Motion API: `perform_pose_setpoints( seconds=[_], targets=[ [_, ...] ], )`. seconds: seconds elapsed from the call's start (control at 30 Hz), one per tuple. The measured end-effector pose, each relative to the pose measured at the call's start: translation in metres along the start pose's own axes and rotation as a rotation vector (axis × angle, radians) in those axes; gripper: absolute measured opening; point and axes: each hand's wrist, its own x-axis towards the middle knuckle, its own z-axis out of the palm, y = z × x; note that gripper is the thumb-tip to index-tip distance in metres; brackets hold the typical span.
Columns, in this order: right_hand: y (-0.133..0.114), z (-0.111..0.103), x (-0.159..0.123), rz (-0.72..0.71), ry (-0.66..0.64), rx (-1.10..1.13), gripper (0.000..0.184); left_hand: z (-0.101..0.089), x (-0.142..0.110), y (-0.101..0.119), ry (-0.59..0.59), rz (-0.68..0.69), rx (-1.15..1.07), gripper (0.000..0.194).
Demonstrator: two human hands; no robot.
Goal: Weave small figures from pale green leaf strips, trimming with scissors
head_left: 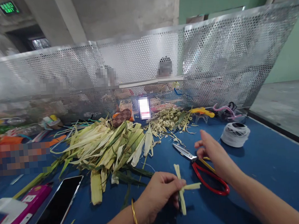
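Note:
My left hand (162, 192), with a gold bangle at the wrist, pinches crossed pale corn husk strips (183, 202) between thumb and fingers. The strips form a small cross just above the blue table. Over a pair of scissors (211, 179) with red handles is my right hand (213, 151), its fingers partly spread and nothing seen in them. A bit of yellow shows beneath this hand, and I cannot make out what it belongs to. The scissor blades point away to the left. A large pile of corn husks (107, 143) lies beyond my left hand.
Husk scraps (171, 120) are heaped near the perforated metal screen (139, 54). A white spool of string (235, 134) stands at the right, near a yellow-handled tool (202, 112). A black phone (56, 210) and a magenta power strip (24, 208) lie left. People sit behind the screen.

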Motion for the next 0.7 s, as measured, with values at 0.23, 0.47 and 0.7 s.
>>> perform_pose_setpoints(
  seconds=[0.23, 0.47, 0.7],
  targets=[
    [-0.006, 0.003, -0.014, -0.119, -0.428, -0.241, 0.050, -0.011, 0.004, 0.006, 0.119, 0.072, -0.138, 0.056],
    [-0.005, 0.021, -0.037, -0.154, -0.594, -0.236, 0.028, -0.010, 0.001, 0.007, 0.105, 0.060, -0.056, 0.049],
    [0.007, 0.024, -0.034, -0.238, -0.433, -0.318, 0.031, -0.004, 0.000, 0.008, 0.095, 0.035, -0.067, 0.045]
  ],
)
